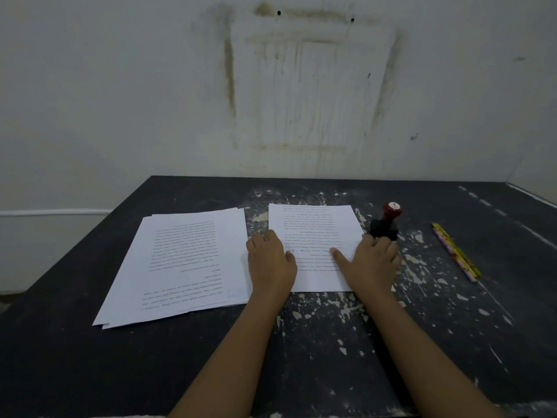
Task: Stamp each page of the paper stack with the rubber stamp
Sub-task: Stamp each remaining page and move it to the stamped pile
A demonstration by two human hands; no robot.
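Rubber stamp (388,220), with a red handle above a black base, stands upright on the black table (331,342) just beside the right edge of the right-hand paper stack (313,224). The top sheet of this stack carries lines of printed text, too small to read. The right hand (373,263) lies palm down over the sheet's right edge, thumb stretched flat on the paper. Its fingers reach to the foot of the stamp's base; whether they touch or grasp the base cannot be told. The left hand (271,262) lies palm down across the sheet's left edge, thumb on the paper and fingers relaxed, grasping nothing. Left of this stack, and apart from it, lies a second paper stack (180,260), larger in view, turned slightly askew, its sheets loosely fanned. A faint bluish mark (236,293) shows near the near right corner of its top sheet. Two pencils (455,251) lie side by side on the table, well to the right of the stamp. The tabletop's dark coating is chipped in pale flecks around the papers. Behind the table rises a stained white wall (120,86).
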